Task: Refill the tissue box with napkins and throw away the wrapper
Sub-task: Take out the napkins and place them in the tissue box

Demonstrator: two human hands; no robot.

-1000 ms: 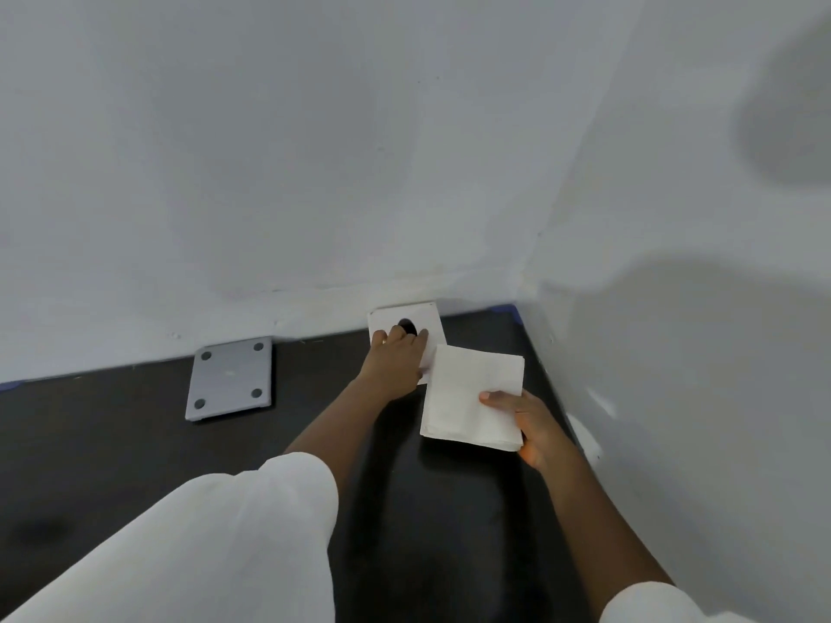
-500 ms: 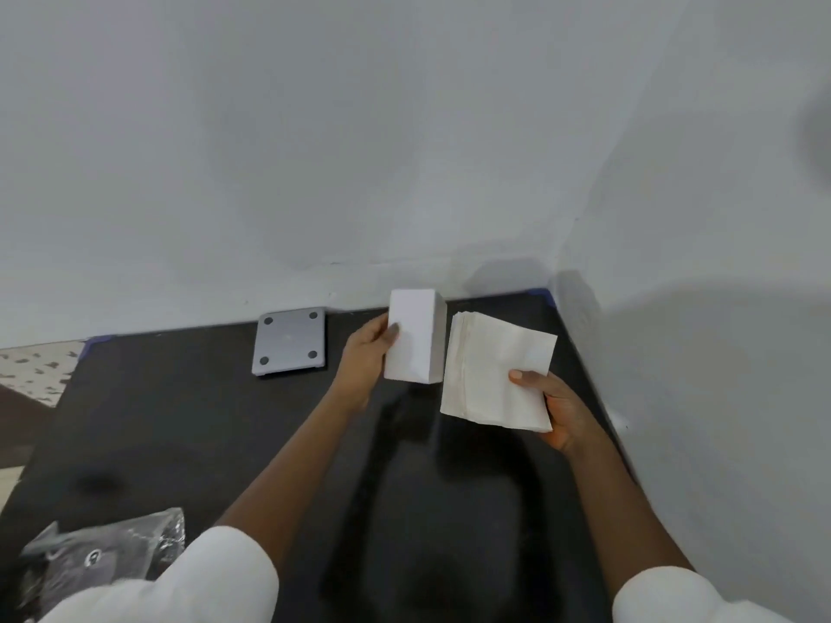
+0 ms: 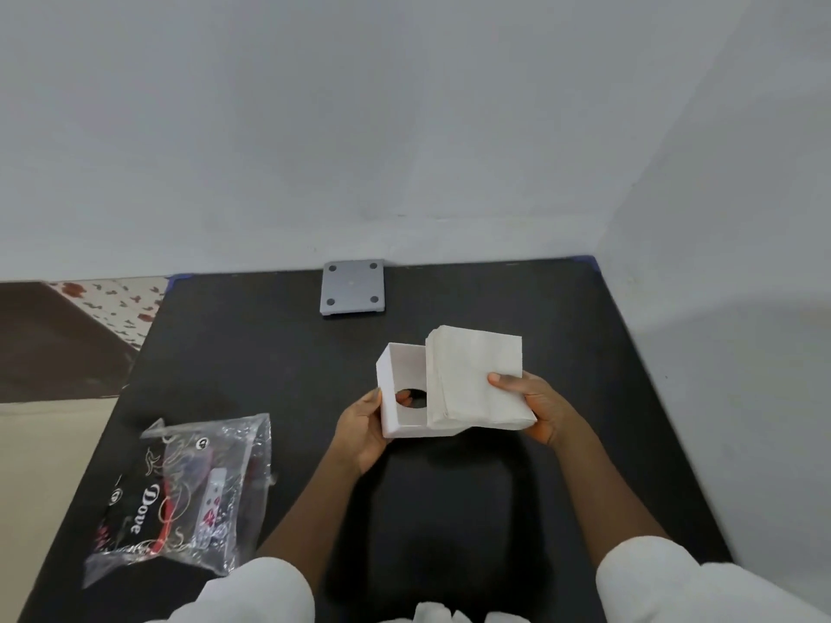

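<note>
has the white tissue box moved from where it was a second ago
Yes. The white tissue box, then set down in the far corner, level with the grey plate, is now held by the left hand nearer the person, open side up.

The tissue box [image 3: 402,397] has been lifted and turned, open side up.

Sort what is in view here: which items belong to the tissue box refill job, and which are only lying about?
Part of the job:
- white tissue box, held open side up in the left hand
- stack of napkins, gripped by the right hand
- clear printed wrapper, lying on the black table

Lying about:
- grey square plate by the wall, likely the box's base, though I cannot tell
</note>
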